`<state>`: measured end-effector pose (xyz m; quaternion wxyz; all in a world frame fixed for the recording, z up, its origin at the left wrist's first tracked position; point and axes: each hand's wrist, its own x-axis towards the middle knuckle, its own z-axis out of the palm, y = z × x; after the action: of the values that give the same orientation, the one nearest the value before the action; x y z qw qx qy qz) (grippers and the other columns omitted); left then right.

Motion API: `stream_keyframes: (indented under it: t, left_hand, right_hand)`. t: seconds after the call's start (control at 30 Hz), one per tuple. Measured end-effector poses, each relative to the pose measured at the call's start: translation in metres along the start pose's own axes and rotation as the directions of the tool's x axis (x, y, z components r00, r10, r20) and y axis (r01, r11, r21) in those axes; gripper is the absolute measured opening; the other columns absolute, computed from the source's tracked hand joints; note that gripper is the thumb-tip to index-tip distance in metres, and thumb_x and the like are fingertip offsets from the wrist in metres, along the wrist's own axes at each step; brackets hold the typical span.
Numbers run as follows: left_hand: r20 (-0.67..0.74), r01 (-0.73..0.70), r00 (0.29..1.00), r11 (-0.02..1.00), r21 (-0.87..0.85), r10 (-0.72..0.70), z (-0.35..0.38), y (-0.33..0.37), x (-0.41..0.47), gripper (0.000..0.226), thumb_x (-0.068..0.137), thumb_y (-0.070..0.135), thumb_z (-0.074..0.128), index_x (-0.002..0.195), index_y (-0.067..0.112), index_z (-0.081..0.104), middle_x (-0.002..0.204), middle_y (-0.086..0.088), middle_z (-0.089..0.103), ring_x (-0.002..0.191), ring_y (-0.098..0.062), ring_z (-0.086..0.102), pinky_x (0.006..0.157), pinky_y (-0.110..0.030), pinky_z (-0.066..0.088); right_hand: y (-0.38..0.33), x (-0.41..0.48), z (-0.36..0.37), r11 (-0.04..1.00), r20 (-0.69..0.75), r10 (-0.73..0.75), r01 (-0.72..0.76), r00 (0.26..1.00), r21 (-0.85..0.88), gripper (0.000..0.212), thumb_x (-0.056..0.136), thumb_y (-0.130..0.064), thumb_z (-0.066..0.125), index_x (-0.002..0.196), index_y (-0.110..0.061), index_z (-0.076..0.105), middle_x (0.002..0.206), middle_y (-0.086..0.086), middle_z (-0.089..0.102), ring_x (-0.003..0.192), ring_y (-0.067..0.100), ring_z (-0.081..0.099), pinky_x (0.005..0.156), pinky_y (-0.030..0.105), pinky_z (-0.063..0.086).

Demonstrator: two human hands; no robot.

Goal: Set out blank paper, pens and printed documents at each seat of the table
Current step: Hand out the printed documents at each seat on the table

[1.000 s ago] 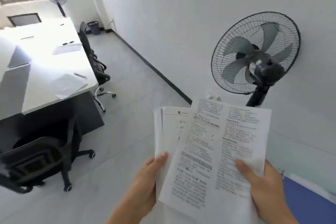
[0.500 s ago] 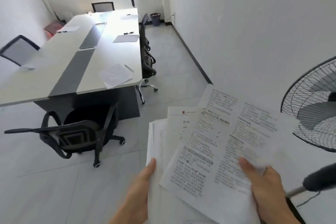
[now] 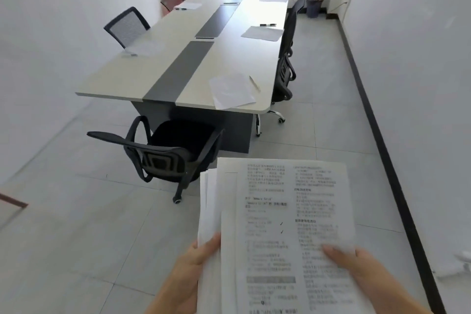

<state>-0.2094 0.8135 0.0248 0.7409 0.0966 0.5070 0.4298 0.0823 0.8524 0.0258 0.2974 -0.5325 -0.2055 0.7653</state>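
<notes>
Stack of white printed documents (image 3: pixel 280 211), lower centre of frame, is gripped along its bottom edge by left hand (image 3: pixel 188 270) and right hand (image 3: pixel 356 270), thumbs pressed on top. Long white table with grey centre strip (image 3: pixel 122 76), upper centre, carries blank white sheets (image 3: pixel 230 90) and pens (image 3: pixel 267 25). Judged step: distributing printouts. Next move calls for approaching the nearest seat and separating one copy.

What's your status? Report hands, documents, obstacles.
Holding printed documents in left hand and right hand. Short of table; sheets and pens lie at several seats. Ahead, black chair at near end.
</notes>
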Motion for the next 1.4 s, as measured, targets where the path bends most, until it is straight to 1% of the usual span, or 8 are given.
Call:
stream_keyframes:
  t: [0.2,0.3,0.37,0.53,0.63,0.73,1.1,1.4]
  left_hand:
    - [-0.039,-0.067,0.997,0.998,0.019,0.068,0.005,0.087,0.070,0.049,0.073,0.023,0.069,0.115,-0.001,0.067,0.116,-0.030,0.066,0.098,-0.045,0.067,0.084,-0.055,0.056]
    - [-0.026,-0.095,0.995,0.995,-0.006,0.095,0.005,0.139,0.099,0.042,0.083,0.021,0.068,0.120,0.000,0.064,0.117,-0.029,0.066,0.099,-0.045,0.067,0.087,-0.055,0.055]
    - [-0.044,-0.120,0.992,0.993,-0.016,0.119,0.001,0.166,0.122,0.043,0.086,0.023,0.061,0.124,0.002,0.062,0.119,-0.027,0.066,0.102,-0.043,0.067,0.087,-0.055,0.055]
    - [-0.043,-0.135,0.990,0.990,-0.036,0.133,0.003,0.215,0.165,0.042,0.086,0.021,0.067,0.124,0.004,0.063,0.121,-0.026,0.065,0.105,-0.044,0.065,0.088,-0.055,0.054]
    - [-0.071,-0.147,0.987,0.989,-0.036,0.144,0.009,0.241,0.191,0.052,0.078,0.025,0.072,0.123,0.002,0.062,0.122,-0.028,0.064,0.103,-0.043,0.066,0.088,-0.054,0.054]
    - [-0.127,-0.185,0.976,0.980,-0.066,0.176,0.015,0.271,0.223,0.041,0.086,0.023,0.069,0.121,0.002,0.064,0.119,-0.026,0.066,0.101,-0.042,0.068,0.088,-0.054,0.055]
    - [-0.371,-0.357,0.893,0.903,-0.238,0.255,0.014,0.372,0.286,0.039,0.089,0.022,0.057,0.122,0.002,0.064,0.117,-0.025,0.067,0.100,-0.040,0.069,0.078,-0.049,0.059]
    - [-0.402,-0.393,0.873,0.887,-0.242,0.277,-0.042,0.432,0.300,0.041,0.089,0.025,0.060,0.124,0.004,0.062,0.120,-0.026,0.065,0.109,-0.045,0.062,0.082,-0.051,0.057]
  right_hand:
    - [-0.056,0.075,0.046,0.985,-0.162,-0.162,0.170,0.973,0.034,0.019,0.086,-0.006,0.060,0.095,0.000,0.075,0.102,0.029,0.072,0.089,0.048,0.070,0.088,0.055,0.052]
    - [-0.091,0.113,0.072,0.968,-0.185,-0.234,0.246,0.954,0.043,0.020,0.089,-0.005,0.058,0.104,0.000,0.071,0.101,0.026,0.073,0.087,0.044,0.072,0.077,0.051,0.059]
    - [-0.112,0.135,0.086,0.959,-0.231,-0.254,0.276,0.939,0.068,0.019,0.089,-0.007,0.059,0.104,-0.002,0.070,0.099,0.022,0.075,0.086,0.043,0.072,0.085,0.055,0.055]
    - [-0.153,0.189,0.100,0.968,-0.227,-0.209,0.233,0.951,0.088,0.029,0.081,-0.008,0.065,0.109,0.000,0.069,0.103,0.023,0.074,0.093,0.045,0.070,0.097,0.059,0.047]
    - [-0.183,0.230,0.103,0.982,-0.220,-0.178,0.188,0.959,0.024,0.031,0.078,-0.005,0.067,0.107,0.004,0.067,0.097,0.025,0.074,0.083,0.043,0.072,0.079,0.053,0.058]
    - [-0.220,0.277,0.109,0.991,-0.159,-0.132,0.136,0.978,0.013,0.027,0.078,-0.004,0.067,0.103,0.005,0.068,0.094,0.025,0.075,0.075,0.041,0.073,0.059,0.044,0.061]
    - [-0.355,0.442,0.187,0.986,0.155,0.010,0.016,0.988,-0.168,0.035,0.080,-0.002,0.064,0.114,0.007,0.062,0.103,0.029,0.071,0.080,0.043,0.072,0.067,0.052,0.061]
    - [-0.369,0.489,0.285,0.918,0.222,-0.137,0.208,0.965,-0.339,0.013,0.089,0.002,0.057,0.098,0.008,0.065,0.087,0.024,0.075,0.070,0.038,0.073,0.053,0.038,0.060]
